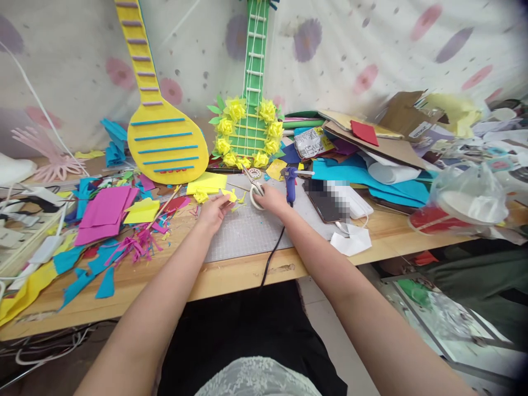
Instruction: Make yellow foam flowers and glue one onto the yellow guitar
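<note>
Between the fingertips of my left hand (215, 213) is a small piece of yellow crepe paper (229, 194). My right hand (270, 199) is closed around the white handles of a pair of scissors (256, 193), whose blades point up and away from me. Both hands are over the grey cutting mat (231, 242). A yellow paper flower (201, 196) lies just beyond my left hand, near a folded stack of yellow paper (207, 183). To the right of the scissors stands a blue glue gun (291, 184).
A yellow paper lute (167, 143) and a green one (256, 82) ringed with yellow flowers lean at the back. Magenta paper (101, 214) and scraps cover the left. A phone (325, 201), cardboard (371, 143) and a bagged red cup (441, 214) occupy the right. A black cord (270, 258) crosses the front edge.
</note>
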Demonstrator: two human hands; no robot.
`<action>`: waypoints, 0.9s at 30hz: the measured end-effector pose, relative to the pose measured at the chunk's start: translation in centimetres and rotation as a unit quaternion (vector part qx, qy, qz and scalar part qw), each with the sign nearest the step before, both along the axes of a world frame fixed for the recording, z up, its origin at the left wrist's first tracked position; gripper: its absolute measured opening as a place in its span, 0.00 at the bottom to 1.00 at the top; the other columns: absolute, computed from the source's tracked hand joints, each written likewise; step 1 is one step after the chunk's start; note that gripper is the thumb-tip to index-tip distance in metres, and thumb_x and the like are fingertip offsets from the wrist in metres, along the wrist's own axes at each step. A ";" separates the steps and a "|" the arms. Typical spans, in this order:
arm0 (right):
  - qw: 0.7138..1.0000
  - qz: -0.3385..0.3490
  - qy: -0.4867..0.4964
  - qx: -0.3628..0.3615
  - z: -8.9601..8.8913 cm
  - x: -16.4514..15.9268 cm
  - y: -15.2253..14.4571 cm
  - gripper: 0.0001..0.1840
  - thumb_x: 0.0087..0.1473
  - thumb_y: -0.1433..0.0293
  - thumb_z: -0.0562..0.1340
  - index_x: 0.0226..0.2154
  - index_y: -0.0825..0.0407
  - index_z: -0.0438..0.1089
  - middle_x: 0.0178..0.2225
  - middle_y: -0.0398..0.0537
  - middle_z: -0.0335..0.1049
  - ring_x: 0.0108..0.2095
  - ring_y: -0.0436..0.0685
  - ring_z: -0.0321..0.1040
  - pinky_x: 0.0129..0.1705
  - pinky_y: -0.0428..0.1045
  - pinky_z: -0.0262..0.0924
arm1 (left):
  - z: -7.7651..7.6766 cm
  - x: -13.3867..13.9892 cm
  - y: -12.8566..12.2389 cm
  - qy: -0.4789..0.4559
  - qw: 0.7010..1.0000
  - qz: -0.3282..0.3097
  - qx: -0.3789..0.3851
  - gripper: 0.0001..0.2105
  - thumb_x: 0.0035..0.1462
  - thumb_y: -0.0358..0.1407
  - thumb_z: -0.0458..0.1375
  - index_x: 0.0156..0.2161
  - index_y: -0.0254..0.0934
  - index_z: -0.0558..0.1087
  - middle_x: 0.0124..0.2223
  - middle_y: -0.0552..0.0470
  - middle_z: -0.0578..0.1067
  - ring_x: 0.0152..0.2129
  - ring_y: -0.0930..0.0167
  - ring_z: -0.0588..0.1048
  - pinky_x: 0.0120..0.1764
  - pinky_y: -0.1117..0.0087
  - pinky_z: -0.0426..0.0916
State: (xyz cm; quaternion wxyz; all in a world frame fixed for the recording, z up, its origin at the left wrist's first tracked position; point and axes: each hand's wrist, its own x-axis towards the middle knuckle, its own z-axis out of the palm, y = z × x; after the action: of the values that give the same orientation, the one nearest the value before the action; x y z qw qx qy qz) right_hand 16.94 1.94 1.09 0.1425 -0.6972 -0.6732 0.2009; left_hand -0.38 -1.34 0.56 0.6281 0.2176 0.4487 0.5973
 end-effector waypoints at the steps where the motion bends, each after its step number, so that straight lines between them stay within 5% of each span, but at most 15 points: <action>1: 1.000 0.001 -0.005 0.000 0.0 -0.1 -0.1 0.19 0.52 0.57 0.56 0.40 0.54 0.65 0.42 0.60 0.70 0.44 0.66 0.67 0.40 0.53 0.58 | -0.2 0.0 -0.1 -0.038 0.999 0.010 -0.009 0.05 0.46 0.21 0.61 0.24 0.31 0.71 0.24 0.53 0.74 0.23 0.78 0.73 0.35 0.75 0.73; 6: 0.999 -0.027 -0.019 0.035 -0.7 -0.6 -0.8 0.20 0.55 0.57 0.53 0.44 0.52 0.65 0.41 0.57 0.71 0.43 0.65 0.68 0.41 0.55 0.59 | 0.1 -0.2 -0.7 -0.168 0.985 0.001 -0.027 0.06 0.53 0.22 0.55 0.27 0.31 0.71 0.26 0.51 0.75 0.26 0.79 0.75 0.36 0.79 0.73; 10: 0.993 -0.035 -0.061 0.099 -1.5 -0.4 -0.7 0.19 0.55 0.61 0.53 0.47 0.52 0.63 0.47 0.57 0.68 0.48 0.64 0.64 0.44 0.54 0.59 | 0.5 -0.6 -1.1 -0.196 0.979 -0.033 -0.033 0.06 0.55 0.24 0.55 0.29 0.32 0.72 0.28 0.52 0.76 0.29 0.78 0.76 0.36 0.80 0.73; 21: 0.981 -0.081 -0.072 0.162 -2.1 -0.2 -0.4 0.20 0.53 0.66 0.57 0.48 0.56 0.61 0.49 0.59 0.62 0.50 0.65 0.58 0.46 0.56 0.58 | 1.0 -2.4 -0.6 -0.296 0.954 0.012 0.038 0.16 0.63 0.28 0.45 0.27 0.33 0.72 0.26 0.54 0.76 0.29 0.81 0.76 0.36 0.82 0.71; 23: 0.976 -0.034 -0.054 0.210 -2.1 -0.8 -0.7 0.19 0.54 0.66 0.56 0.48 0.56 0.61 0.48 0.59 0.63 0.50 0.64 0.57 0.48 0.56 0.56 | 1.3 -2.7 -0.6 -0.314 0.948 0.010 0.051 0.18 0.64 0.29 0.44 0.27 0.33 0.72 0.26 0.54 0.76 0.29 0.82 0.76 0.36 0.84 0.71; 27: 0.959 0.174 -0.029 0.220 -2.3 -2.9 -1.3 0.28 0.54 0.60 0.58 0.54 0.56 0.59 0.51 0.59 0.61 0.50 0.62 0.58 0.52 0.56 0.54 | 1.7 -3.7 -0.7 -0.330 0.940 0.012 0.092 0.19 0.64 0.32 0.43 0.27 0.34 0.73 0.27 0.55 0.76 0.29 0.83 0.75 0.36 0.86 0.70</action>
State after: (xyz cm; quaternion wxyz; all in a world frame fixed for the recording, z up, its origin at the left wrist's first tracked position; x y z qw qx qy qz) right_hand 14.00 0.68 -1.18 0.2354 -0.5266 -0.8154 0.0491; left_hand -4.03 -2.05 2.24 0.7110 0.0602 0.1620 0.6816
